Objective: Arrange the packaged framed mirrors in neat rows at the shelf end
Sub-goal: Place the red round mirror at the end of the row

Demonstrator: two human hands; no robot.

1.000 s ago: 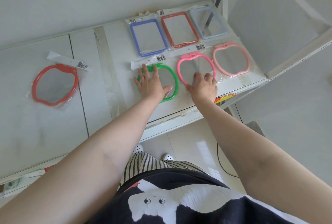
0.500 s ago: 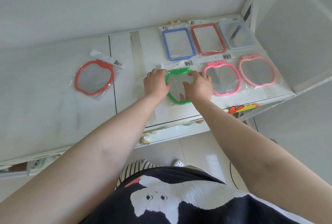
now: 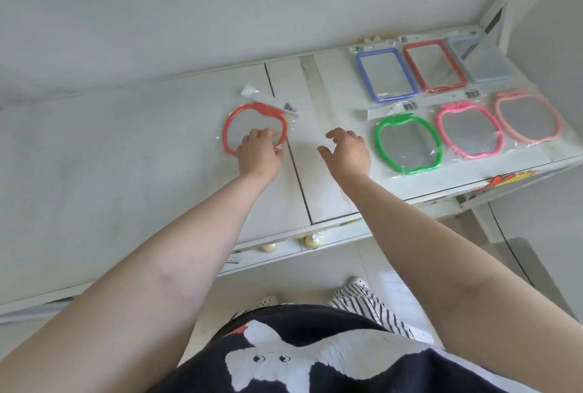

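- Our left hand [image 3: 259, 153] fingers curl onto the red apple mirror [image 3: 255, 129]; right hand [image 3: 347, 151] hovers, fingers apart.
- Risk: slippery wrapper slides, knocking the green mirror [image 3: 408, 143] askew.

A shop is suggested: a white metal display shelf [image 3: 157, 146] is seen, on which packaged mirrors [image 3: 407, 143] with barcoded header cards [image 3: 410, 105] are laid out, and a promotional sticker [image 3: 504, 179] is fixed to its front edge.

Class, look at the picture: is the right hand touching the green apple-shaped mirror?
No. The right hand hovers open over bare shelf, apart from the green apple-shaped mirror lying to its right.
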